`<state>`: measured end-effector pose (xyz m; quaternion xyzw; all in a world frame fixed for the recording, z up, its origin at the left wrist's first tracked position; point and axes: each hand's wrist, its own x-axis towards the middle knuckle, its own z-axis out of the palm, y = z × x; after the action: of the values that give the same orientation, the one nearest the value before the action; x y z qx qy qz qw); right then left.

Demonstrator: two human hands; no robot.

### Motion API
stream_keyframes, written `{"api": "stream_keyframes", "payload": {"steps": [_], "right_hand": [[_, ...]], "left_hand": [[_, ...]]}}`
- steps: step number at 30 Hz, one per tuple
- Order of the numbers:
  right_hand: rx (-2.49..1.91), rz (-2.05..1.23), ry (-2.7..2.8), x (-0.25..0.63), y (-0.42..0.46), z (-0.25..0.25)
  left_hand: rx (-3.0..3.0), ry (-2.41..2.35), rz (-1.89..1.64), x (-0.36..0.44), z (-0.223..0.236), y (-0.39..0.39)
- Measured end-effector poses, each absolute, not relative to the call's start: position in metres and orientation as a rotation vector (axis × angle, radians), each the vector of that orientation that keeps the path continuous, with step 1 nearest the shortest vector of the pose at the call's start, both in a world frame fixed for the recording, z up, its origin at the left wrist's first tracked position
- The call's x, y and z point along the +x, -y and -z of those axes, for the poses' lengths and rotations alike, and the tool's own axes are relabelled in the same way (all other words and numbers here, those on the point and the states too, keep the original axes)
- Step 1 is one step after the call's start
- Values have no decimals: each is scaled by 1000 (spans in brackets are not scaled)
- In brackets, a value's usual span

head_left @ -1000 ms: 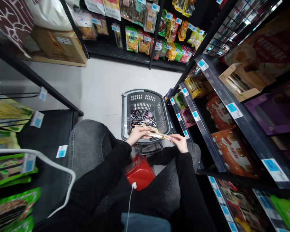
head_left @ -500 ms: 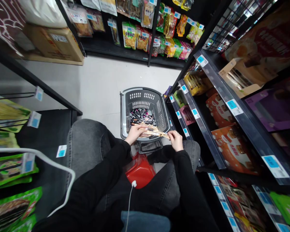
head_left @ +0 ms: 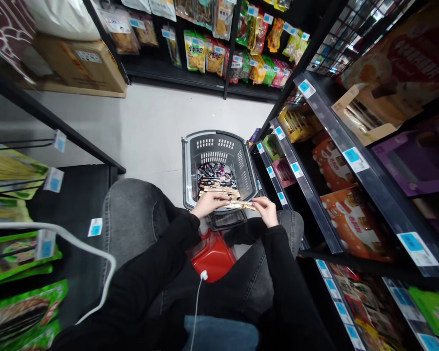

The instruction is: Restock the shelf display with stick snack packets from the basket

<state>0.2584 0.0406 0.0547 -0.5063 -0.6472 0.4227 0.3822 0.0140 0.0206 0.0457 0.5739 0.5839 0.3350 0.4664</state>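
Between my two hands stretch a few slim beige stick packets (head_left: 240, 204), held level above the near rim of a grey shopping basket (head_left: 188, 165). My left hand (head_left: 209, 204) pinches their left end, fingers closed. At the right end, my right hand (head_left: 265, 209) grips them between thumb and fingers. Inside the basket lies a heap of dark stick packets (head_left: 214, 173), with more beige packets on its near side. The exact number in my hands is too small to make out.
Below the basket, a red plastic stool (head_left: 212, 258) shows between my knees. Shelves with boxed goods (head_left: 347, 219) stand close on the right. Hanging snack bags (head_left: 22, 243) are at the left, and a cardboard box (head_left: 82, 66) sits far left.
The beige packets between my hands now lie more level and neatly together. My left hand has shifted slightly right; the basket has stayed in place.
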Motion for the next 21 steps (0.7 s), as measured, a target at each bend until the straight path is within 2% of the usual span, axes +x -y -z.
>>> {"api": "stream_keyframes", "payload": {"steps": [4, 12, 21], "right_hand": [[-1257, -1198, 1572, 257, -40, -54], [-1227, -1180, 1756, 249, -39, -53], [-1154, -1182, 1844, 248, -41, -52]], "left_hand": [[1503, -1466, -802, 16, -50, -20], [1825, -1317, -593, 25, -47, -10], [1846, -1199, -797, 34, -43, -9]]}}
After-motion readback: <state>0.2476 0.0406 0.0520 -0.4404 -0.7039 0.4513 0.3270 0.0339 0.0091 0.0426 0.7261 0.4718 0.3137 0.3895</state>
